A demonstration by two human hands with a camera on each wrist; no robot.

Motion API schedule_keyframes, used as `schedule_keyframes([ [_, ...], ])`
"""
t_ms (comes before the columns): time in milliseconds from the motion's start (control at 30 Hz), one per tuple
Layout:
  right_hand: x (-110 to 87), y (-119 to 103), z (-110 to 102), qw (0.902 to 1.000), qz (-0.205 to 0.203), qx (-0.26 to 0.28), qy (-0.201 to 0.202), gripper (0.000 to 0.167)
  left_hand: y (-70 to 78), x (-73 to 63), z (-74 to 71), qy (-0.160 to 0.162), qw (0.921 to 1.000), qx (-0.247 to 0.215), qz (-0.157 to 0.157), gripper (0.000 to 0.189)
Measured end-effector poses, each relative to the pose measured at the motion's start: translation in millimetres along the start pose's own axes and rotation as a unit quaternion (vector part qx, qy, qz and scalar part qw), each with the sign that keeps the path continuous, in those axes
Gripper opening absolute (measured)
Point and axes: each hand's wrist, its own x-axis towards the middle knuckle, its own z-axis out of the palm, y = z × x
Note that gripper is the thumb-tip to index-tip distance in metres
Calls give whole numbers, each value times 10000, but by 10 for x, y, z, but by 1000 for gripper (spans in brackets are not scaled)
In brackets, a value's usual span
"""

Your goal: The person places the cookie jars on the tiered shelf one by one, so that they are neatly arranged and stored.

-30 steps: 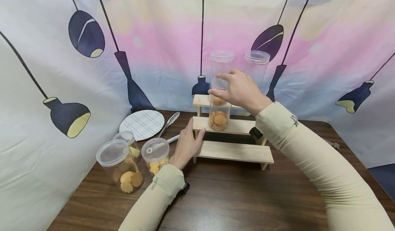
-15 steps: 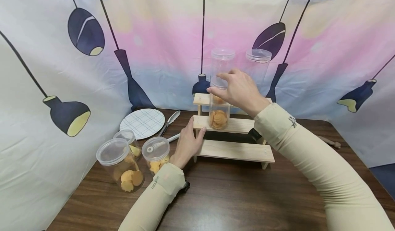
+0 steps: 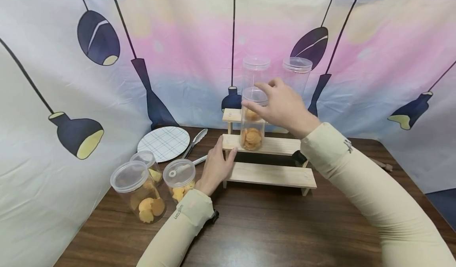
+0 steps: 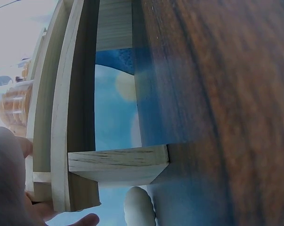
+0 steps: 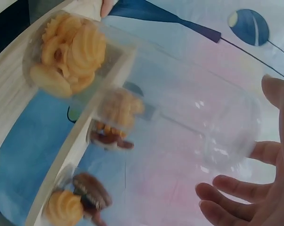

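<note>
A tall clear jar of swirled cookies (image 3: 252, 138) stands upright on the middle step of a three-step wooden stand (image 3: 270, 174). Around the jar's top, my right hand (image 3: 285, 104) has its thumb and fingers spread; in the right wrist view, a gap shows between most of the fingers (image 5: 231, 186) and the jar's lid (image 5: 233, 132). At the left end of the middle step, my left hand (image 3: 217, 166) holds the stand, thumb at the front edge and fingers round the end. The left wrist view shows this hand (image 4: 10, 169) at the step's end, partly cropped.
Behind, on the top step, stand two more tall jars, the left one (image 3: 256, 65) and the right one (image 3: 298, 65). Shorter cookie jars (image 3: 130, 178) stand at left, near a checked plate (image 3: 164, 143) and metal tongs (image 3: 195, 142). A patterned cloth hangs behind the table.
My right hand has shifted slightly right, its fingers drawing away from the jar's lid. The jar stays on the middle step. My left hand has kept its place on the stand.
</note>
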Motion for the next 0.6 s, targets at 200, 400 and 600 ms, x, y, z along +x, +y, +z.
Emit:
schedule_keyframes([
  [200,-216,285,-138,9978,242,371,502,69,6,0,11,42,10000,-52,47,78],
  [400,-538,652,-67,9893,526,897,1026,59,-1,-5,15,-30,10000,-12,-65,79],
  [600,-856,1017,153,9757,888,1332,1499,55,7,-2,8,-59,10000,-6,-69,80],
])
